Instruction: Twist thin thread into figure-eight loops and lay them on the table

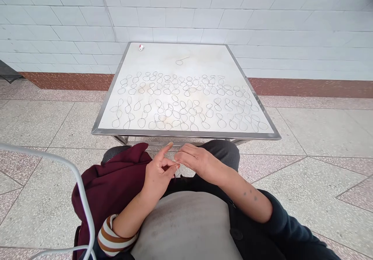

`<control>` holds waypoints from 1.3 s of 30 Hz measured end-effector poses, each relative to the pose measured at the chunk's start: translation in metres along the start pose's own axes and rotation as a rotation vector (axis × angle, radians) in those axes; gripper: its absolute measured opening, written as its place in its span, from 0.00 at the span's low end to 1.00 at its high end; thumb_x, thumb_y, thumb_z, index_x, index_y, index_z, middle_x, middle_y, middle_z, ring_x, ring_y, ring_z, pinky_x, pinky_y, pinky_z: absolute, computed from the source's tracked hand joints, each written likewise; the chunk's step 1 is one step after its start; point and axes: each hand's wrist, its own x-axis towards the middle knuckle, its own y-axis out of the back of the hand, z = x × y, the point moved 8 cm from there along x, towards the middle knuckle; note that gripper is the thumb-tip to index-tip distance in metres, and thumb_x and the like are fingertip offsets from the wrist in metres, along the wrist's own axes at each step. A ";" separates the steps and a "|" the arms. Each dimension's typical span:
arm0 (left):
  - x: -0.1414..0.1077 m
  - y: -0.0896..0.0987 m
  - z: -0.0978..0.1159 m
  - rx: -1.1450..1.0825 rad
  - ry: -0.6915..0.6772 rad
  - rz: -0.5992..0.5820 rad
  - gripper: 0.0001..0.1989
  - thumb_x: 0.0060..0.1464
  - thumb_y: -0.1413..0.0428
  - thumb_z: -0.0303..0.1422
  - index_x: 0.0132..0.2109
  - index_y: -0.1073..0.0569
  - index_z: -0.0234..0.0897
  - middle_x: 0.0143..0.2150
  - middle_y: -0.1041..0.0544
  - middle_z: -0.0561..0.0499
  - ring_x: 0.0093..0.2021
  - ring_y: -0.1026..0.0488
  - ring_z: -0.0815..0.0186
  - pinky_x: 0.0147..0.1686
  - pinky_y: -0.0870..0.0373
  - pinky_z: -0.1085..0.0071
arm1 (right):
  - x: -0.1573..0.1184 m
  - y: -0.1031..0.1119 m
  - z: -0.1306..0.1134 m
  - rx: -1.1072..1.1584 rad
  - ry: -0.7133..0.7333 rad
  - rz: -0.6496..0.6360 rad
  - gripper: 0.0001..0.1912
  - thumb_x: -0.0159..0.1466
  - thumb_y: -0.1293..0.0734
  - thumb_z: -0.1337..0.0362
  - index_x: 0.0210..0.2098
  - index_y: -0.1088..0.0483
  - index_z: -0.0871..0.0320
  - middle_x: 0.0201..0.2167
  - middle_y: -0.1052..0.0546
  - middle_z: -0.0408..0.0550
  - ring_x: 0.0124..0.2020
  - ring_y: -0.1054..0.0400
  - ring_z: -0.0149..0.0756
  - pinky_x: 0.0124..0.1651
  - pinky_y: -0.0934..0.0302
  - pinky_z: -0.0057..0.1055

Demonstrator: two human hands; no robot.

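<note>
A thin wire [179, 172], just off the table's near edge, is pinched between thumb and finger of the left hand [157, 171]; whether the right hand's [196, 160] bent fingers grip it too, I cannot tell. Twisted loops [183, 117] cover the table [186, 133] from near its front edge past the middle, and a small white object [141, 47] sits by the far left corner.

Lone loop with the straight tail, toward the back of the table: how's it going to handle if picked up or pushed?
The lone loop is probably very light, its strand looking so thin. Likely springy rather than limp: the tail runs straight. Pushed, it may slide rather than roll, since it appears to lie flat on the tabletop.
</note>
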 end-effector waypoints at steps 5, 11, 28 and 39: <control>0.001 0.004 0.003 -0.011 -0.053 0.008 0.32 0.53 0.42 0.32 0.65 0.39 0.41 0.25 0.26 0.59 0.24 0.31 0.70 0.32 0.30 0.73 | -0.003 -0.003 0.016 0.149 -0.121 0.182 0.04 0.69 0.39 0.65 0.43 0.34 0.55 0.34 0.29 0.47 0.35 0.33 0.34 0.37 0.35 0.30; 0.001 0.004 0.001 -0.016 -0.056 -0.002 0.32 0.55 0.43 0.32 0.66 0.41 0.42 0.26 0.28 0.58 0.25 0.32 0.70 0.31 0.30 0.74 | -0.002 -0.006 0.013 0.134 -0.111 0.203 0.03 0.69 0.39 0.67 0.40 0.34 0.56 0.34 0.29 0.47 0.35 0.34 0.34 0.38 0.36 0.31; 0.005 0.004 -0.005 0.057 -0.045 0.028 0.30 0.55 0.44 0.30 0.65 0.38 0.40 0.25 0.32 0.59 0.26 0.33 0.70 0.34 0.31 0.72 | 0.005 -0.019 0.008 0.049 -0.136 0.157 0.08 0.70 0.42 0.69 0.36 0.34 0.58 0.33 0.29 0.48 0.35 0.37 0.36 0.38 0.38 0.32; 0.006 0.003 -0.008 -0.139 -0.016 0.022 0.32 0.55 0.42 0.31 0.65 0.40 0.39 0.26 0.33 0.59 0.27 0.34 0.70 0.32 0.30 0.72 | -0.002 -0.018 0.019 0.305 -0.211 0.269 0.08 0.68 0.37 0.65 0.46 0.30 0.54 0.38 0.25 0.49 0.38 0.32 0.35 0.40 0.33 0.33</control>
